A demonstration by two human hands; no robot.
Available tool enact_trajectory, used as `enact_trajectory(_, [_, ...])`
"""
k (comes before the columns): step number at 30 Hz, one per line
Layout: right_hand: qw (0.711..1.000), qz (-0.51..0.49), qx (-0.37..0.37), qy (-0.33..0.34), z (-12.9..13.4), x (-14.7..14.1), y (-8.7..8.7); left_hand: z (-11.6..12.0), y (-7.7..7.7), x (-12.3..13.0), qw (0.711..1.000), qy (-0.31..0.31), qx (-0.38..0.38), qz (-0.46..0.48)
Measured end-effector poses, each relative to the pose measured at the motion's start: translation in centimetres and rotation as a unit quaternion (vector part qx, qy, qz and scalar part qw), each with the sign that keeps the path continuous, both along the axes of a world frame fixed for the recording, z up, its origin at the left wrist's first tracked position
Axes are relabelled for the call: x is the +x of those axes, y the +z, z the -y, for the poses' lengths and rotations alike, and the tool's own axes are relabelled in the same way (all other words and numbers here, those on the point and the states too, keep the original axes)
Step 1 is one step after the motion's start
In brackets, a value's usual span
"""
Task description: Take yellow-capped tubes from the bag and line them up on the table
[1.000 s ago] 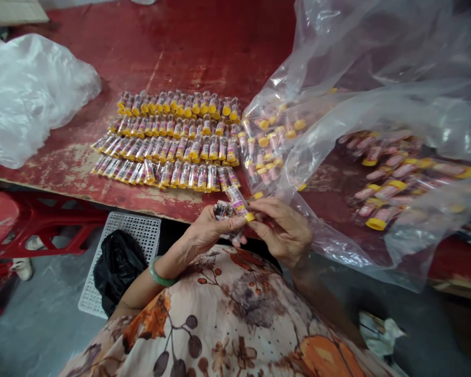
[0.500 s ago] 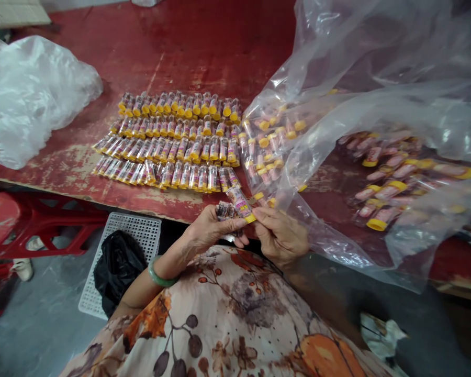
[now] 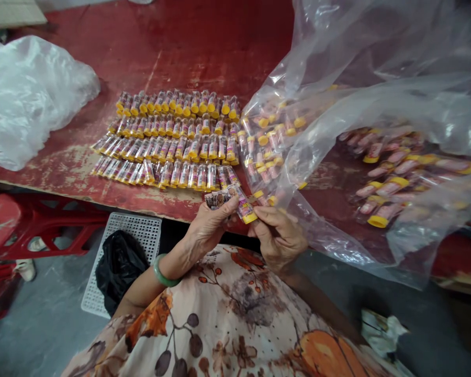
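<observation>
Reading the labels gets only so far: the held tube (image 3: 243,202) carries purple-pink print with a patch of yellow near its cap (image 3: 249,218), but the lettering is too small and soft to make out, any brand name with it. Many tubes in the four rows (image 3: 180,150) on the red table (image 3: 204,50) show pale labels with dark markings and purple bands, equally illegible.

The held tube is slim and transparent, its yellow cap at the end nearest the body. It lies tilted between the two hands, at the near edge of the table, close to the right end of the front row. The left hand (image 3: 206,228) has its thumb clamped down on some glossy, dark-printed pieces (image 3: 215,199), with the tube just beside the thumb tip. The right hand (image 3: 280,238) has thumb and forefinger closed on the capped end.

Most of the left fingers are hidden underneath, and I cannot tell whether the pieces they hold are more tubes or loose wraps. At right, a clear plastic bag (image 3: 377,99) partly veils more yellow-capped tubes (image 3: 392,186) and runs out of view. A crumpled white plastic bag (image 3: 35,94) is cut off at the left edge
</observation>
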State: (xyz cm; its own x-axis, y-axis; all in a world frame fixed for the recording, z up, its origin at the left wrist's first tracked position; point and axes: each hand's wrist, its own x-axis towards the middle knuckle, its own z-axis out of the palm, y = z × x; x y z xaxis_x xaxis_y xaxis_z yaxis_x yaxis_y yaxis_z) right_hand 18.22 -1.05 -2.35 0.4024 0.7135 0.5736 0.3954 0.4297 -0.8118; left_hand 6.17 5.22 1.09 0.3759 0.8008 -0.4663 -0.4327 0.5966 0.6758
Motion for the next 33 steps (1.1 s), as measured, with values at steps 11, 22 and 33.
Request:
enact_trajectory(11, [0.990,0.114,0.050,-0.064,0.12,0.00,0.43,0.63,0.35,-0.20,0.999,-0.034,-0.020,0.016])
enact_trajectory(22, [0.968,0.219,0.079,-0.094,0.39,0.21,0.08,0.65,0.06,-0.37,0.999,-0.046,-0.015,0.006])
enact_trajectory(33, [0.951,0.265,0.096,-0.126,0.19,0.24,-0.06,0.62,0.32,-0.37,0.998,-0.063,0.001,-0.023])
